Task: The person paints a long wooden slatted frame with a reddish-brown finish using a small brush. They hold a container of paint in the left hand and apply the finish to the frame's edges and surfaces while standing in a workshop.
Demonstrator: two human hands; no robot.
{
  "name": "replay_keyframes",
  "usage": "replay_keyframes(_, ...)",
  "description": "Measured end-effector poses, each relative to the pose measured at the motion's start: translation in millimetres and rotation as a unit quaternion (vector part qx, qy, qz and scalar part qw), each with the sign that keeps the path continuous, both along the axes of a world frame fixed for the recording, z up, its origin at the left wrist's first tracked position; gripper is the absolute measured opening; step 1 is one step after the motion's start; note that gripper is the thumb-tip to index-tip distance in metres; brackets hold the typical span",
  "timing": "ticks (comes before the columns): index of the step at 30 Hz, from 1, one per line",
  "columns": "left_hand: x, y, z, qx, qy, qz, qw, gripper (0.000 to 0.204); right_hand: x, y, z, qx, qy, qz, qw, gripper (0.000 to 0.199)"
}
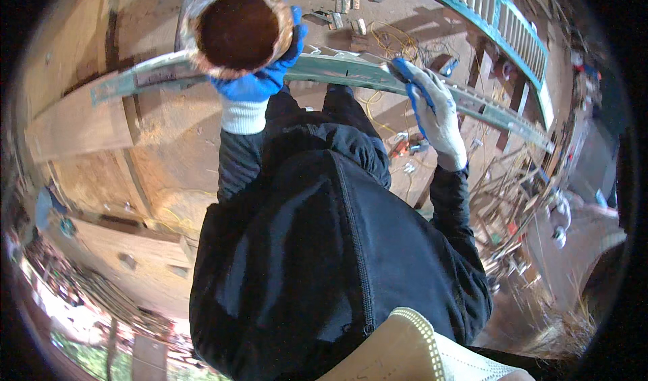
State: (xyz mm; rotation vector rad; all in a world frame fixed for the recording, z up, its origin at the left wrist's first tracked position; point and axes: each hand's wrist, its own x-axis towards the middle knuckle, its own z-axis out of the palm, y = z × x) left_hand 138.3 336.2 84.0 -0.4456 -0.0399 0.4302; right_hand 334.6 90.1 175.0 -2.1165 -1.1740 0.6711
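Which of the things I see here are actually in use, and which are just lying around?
In use:
- round brown pot, held in the left hand
- long green rail, gripped by the right hand

Lying about:
- yellow cable
- small blocks
- scrap sticks
- green ladder frame

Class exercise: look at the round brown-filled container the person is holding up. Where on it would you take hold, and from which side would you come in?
Take the round container by its side wall just under the rim, coming from below or the side, as the gloved left hand does now. Its mouth is wide, open and full of something brown, so a grip from above would likely dip into the contents. The right hand rests on the long teal beam.
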Motion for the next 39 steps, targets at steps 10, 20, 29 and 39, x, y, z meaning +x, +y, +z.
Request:
replay_keyframes(10, 47, -11, -18, 0.119, 0.208, 0.229, 0.943, 0.073, 59, 37, -46, 0.036, -0.094, 0.313, 0.944, 0.049)
replay_keyframes(20, 56, -13, -25, 0.13, 0.157, 0.302, 0.931, 0.075, 63, 38, -64, 0.074, -0.112, 0.359, 0.923, 0.04)
replay_keyframes(29, 65, -11, -24, 0.145, 0.064, 0.292, 0.943, 0.087, 64, 43, -61, 0.062, -0.151, 0.386, 0.908, 0.039)
replay_keyframes(39, 71, -8, -23, 0.163, 0.067, 0.319, 0.931, 0.086, 60, 44, -47, 0.039, -0.239, 0.413, 0.878, 0.029)
